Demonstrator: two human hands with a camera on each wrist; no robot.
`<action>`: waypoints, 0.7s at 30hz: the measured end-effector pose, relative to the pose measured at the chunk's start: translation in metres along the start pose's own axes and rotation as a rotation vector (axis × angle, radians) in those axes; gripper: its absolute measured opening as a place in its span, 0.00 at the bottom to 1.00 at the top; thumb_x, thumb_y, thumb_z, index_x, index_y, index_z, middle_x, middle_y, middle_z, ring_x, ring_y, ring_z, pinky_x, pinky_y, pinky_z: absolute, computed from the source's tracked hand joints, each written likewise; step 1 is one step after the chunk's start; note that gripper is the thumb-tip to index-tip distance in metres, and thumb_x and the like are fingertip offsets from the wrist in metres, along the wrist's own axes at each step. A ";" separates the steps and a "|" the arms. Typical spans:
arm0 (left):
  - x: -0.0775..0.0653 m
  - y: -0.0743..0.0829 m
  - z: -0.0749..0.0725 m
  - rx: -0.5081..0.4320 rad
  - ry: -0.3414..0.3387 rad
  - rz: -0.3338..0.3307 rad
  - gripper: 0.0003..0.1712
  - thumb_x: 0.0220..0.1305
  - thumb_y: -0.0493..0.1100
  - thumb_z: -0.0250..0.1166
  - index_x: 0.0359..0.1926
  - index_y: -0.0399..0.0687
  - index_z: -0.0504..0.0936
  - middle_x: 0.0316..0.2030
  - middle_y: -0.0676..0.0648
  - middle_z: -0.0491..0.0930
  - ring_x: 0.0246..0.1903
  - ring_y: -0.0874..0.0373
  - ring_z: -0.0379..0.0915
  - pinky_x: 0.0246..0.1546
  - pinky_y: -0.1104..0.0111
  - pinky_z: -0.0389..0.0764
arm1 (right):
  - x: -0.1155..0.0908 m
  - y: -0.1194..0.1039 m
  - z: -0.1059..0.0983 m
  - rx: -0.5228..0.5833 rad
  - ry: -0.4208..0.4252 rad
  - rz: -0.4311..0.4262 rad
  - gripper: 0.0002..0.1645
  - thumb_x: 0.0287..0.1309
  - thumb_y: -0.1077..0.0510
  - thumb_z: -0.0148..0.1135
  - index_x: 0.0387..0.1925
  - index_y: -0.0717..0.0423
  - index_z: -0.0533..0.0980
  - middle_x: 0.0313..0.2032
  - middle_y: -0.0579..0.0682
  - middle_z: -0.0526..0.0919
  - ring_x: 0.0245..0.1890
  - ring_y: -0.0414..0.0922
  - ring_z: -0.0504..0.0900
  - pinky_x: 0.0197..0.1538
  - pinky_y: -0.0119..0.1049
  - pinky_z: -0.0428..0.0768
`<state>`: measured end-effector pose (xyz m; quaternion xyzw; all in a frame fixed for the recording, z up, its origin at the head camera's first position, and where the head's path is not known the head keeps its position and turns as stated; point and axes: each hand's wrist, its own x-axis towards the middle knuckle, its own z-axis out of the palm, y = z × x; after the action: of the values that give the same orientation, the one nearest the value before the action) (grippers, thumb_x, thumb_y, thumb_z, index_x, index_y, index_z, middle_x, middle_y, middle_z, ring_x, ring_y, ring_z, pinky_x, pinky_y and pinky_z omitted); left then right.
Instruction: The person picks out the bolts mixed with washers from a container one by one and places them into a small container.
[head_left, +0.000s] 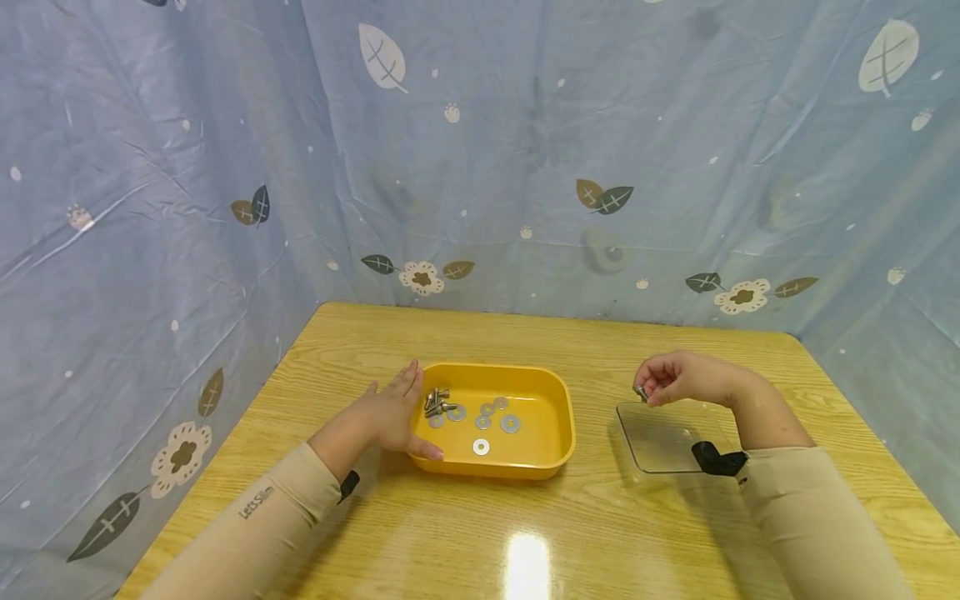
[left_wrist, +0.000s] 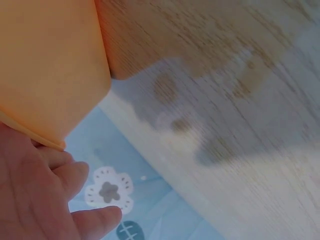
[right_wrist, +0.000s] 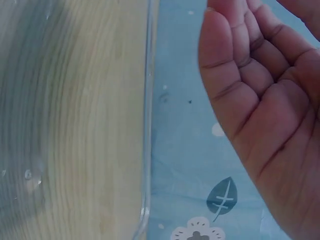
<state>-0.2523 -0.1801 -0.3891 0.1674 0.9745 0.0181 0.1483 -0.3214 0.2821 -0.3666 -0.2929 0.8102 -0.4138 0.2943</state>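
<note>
On the table, a yellow tray holds several metal bolts at its left end and several flat washers. My left hand rests against the tray's left rim, fingers spread and thumb along the near left corner. In the left wrist view, fingers of that hand touch the rim from outside. Off to the right, my right hand pinches a small metal bolt between thumb and fingers. It hangs over the far edge of a clear plastic container. The right wrist view leaves the bolt hidden.
The wooden table ends at a blue patterned curtain at the back and sides. A black wrist strap piece overlaps the clear container's near right corner.
</note>
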 end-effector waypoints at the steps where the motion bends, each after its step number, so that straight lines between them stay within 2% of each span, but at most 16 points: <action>1: 0.000 0.000 0.000 0.000 0.001 0.001 0.77 0.31 0.84 0.55 0.71 0.40 0.36 0.70 0.43 0.27 0.69 0.49 0.30 0.61 0.40 0.44 | 0.000 0.001 0.000 0.007 -0.014 0.009 0.16 0.55 0.62 0.61 0.43 0.69 0.71 0.32 0.53 0.75 0.32 0.46 0.75 0.39 0.43 0.77; 7: 0.000 -0.001 0.001 0.001 0.000 -0.003 0.78 0.29 0.84 0.55 0.71 0.41 0.36 0.70 0.43 0.26 0.69 0.50 0.30 0.60 0.40 0.44 | 0.002 0.007 0.002 0.040 -0.137 0.026 0.16 0.54 0.67 0.59 0.42 0.76 0.69 0.30 0.50 0.74 0.29 0.40 0.73 0.37 0.43 0.76; 10: 0.001 -0.001 0.001 -0.003 0.000 -0.001 0.78 0.28 0.85 0.54 0.71 0.40 0.36 0.70 0.43 0.27 0.69 0.50 0.30 0.60 0.40 0.44 | 0.003 0.008 0.003 0.028 -0.178 0.060 0.15 0.53 0.67 0.60 0.40 0.74 0.70 0.28 0.48 0.73 0.28 0.39 0.71 0.36 0.41 0.75; 14: 0.001 -0.002 0.002 -0.004 0.003 -0.007 0.79 0.27 0.86 0.53 0.71 0.41 0.36 0.70 0.43 0.27 0.69 0.50 0.30 0.60 0.40 0.44 | 0.005 0.007 0.006 0.006 -0.155 0.120 0.13 0.52 0.67 0.61 0.38 0.72 0.71 0.27 0.48 0.72 0.28 0.40 0.70 0.36 0.40 0.74; 21: 0.002 -0.002 0.003 0.003 0.006 -0.003 0.79 0.27 0.86 0.53 0.71 0.41 0.36 0.70 0.44 0.27 0.69 0.51 0.30 0.60 0.40 0.44 | 0.005 0.007 0.007 0.004 -0.135 0.151 0.13 0.51 0.67 0.62 0.38 0.71 0.72 0.27 0.48 0.72 0.27 0.41 0.70 0.36 0.41 0.74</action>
<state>-0.2537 -0.1819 -0.3926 0.1659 0.9753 0.0166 0.1450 -0.3211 0.2786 -0.3771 -0.2577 0.8075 -0.3714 0.3790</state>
